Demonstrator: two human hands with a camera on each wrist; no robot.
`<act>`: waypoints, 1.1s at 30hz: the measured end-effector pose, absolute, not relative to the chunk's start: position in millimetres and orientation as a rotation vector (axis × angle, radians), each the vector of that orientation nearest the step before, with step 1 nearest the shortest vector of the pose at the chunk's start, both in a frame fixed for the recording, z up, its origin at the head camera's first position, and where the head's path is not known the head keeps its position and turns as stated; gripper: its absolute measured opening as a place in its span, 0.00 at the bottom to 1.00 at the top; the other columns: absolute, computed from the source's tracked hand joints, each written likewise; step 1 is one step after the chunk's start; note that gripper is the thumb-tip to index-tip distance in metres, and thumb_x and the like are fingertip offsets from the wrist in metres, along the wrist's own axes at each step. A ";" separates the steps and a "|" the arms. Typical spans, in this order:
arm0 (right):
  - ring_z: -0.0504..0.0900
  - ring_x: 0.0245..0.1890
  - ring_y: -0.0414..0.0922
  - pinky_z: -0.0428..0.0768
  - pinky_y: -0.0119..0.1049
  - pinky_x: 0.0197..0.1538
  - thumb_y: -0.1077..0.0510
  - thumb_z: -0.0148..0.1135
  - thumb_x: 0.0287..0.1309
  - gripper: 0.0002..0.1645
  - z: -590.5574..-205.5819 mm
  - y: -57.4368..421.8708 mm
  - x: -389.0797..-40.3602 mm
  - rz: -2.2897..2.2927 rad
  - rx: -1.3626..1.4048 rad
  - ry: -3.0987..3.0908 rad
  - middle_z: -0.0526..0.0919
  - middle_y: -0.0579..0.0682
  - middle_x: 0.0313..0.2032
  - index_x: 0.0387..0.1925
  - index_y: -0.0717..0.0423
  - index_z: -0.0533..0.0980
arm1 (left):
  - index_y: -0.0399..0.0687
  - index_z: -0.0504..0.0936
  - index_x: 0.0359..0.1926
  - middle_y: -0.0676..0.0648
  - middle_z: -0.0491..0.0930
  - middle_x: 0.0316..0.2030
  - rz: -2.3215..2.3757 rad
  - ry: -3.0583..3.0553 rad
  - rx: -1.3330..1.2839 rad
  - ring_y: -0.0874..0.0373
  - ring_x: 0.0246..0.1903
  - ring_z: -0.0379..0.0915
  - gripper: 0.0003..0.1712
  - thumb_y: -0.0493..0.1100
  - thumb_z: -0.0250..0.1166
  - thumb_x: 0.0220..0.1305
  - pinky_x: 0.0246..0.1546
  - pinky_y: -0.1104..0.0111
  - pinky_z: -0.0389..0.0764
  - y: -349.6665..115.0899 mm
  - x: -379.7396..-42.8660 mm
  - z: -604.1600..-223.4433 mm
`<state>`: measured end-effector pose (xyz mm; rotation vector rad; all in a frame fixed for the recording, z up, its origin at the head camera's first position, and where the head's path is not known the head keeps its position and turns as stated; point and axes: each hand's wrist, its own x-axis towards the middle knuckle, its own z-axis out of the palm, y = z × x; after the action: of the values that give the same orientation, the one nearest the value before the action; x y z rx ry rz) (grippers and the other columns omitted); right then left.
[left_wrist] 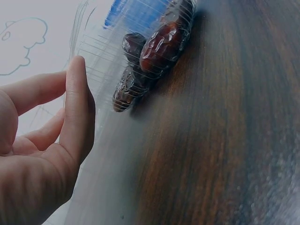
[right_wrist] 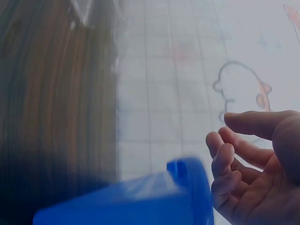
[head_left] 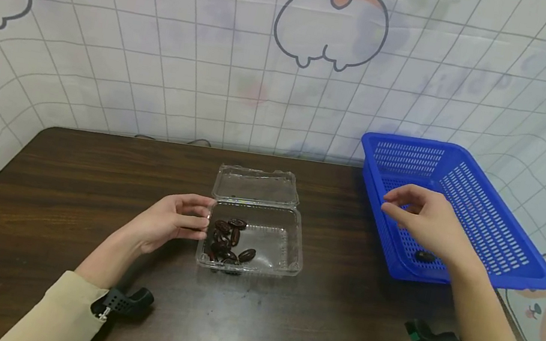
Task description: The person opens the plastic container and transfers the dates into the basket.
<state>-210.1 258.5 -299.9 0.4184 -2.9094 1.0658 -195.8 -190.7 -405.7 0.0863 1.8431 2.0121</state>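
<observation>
A clear plastic clamshell box (head_left: 273, 242) stands on the table with its lid (head_left: 256, 186) folded back. Several shiny brown dates (left_wrist: 161, 47) are heaped in its left half. My left hand (head_left: 167, 222) is at the box's left wall, its fingers fairly straight and the fingertips touching the plastic. Over the near left part of a blue basket (head_left: 380, 198) hovers my right hand (head_left: 426, 219). Its fingers are loosely bent, the thumb apart from them, and nothing is between them. Below that hand, a small dark object, like a date (head_left: 425, 256), lies on the basket floor, partly hidden by the wrist.
The dark wooden table (head_left: 85, 180) reaches back to a white grid-patterned curtain (head_left: 162, 53) with cartoon dogs. The basket stands at the table's right side, against the curtain. Black wrist mounts (head_left: 124, 301) stick out from both sleeves.
</observation>
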 end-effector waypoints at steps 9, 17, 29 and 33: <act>0.80 0.33 0.47 0.82 0.44 0.36 0.46 0.61 0.64 0.16 -298.4 227.5 -212.6 1.166 0.592 -2.924 0.81 0.51 0.40 0.47 0.51 0.78 | 0.34 0.64 0.66 0.33 0.65 0.53 2.015 1.839 0.087 0.54 0.37 0.76 0.32 0.30 0.64 0.62 0.47 0.58 0.82 -190.5 -195.7 -406.5; 0.80 0.29 0.47 0.82 0.41 0.30 0.49 0.63 0.62 0.13 -304.3 202.9 -216.9 1.247 0.689 -2.934 0.83 0.49 0.34 0.44 0.50 0.78 | 0.34 0.64 0.66 0.34 0.66 0.52 2.012 1.846 0.087 0.53 0.38 0.75 0.32 0.30 0.64 0.62 0.48 0.57 0.82 -190.3 -196.0 -406.7; 0.80 0.27 0.49 0.82 0.42 0.27 0.53 0.65 0.61 0.10 -319.7 169.1 -222.8 1.388 0.763 -2.967 0.83 0.49 0.32 0.42 0.51 0.78 | 0.33 0.64 0.66 0.35 0.66 0.51 2.017 1.838 0.092 0.54 0.37 0.75 0.32 0.29 0.64 0.62 0.47 0.58 0.82 -191.2 -196.0 -407.4; 0.78 0.25 0.50 0.79 0.40 0.23 0.54 0.66 0.60 0.11 -324.5 159.1 -223.9 1.417 0.793 -2.978 0.82 0.49 0.31 0.42 0.54 0.79 | 0.33 0.63 0.66 0.36 0.67 0.51 2.015 1.841 0.092 0.54 0.37 0.75 0.33 0.29 0.64 0.62 0.47 0.58 0.82 -191.1 -196.1 -407.4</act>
<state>-223.9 159.1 -324.5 0.7931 -2.9784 1.4167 -196.1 -191.1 -407.4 0.0920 1.8406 2.0151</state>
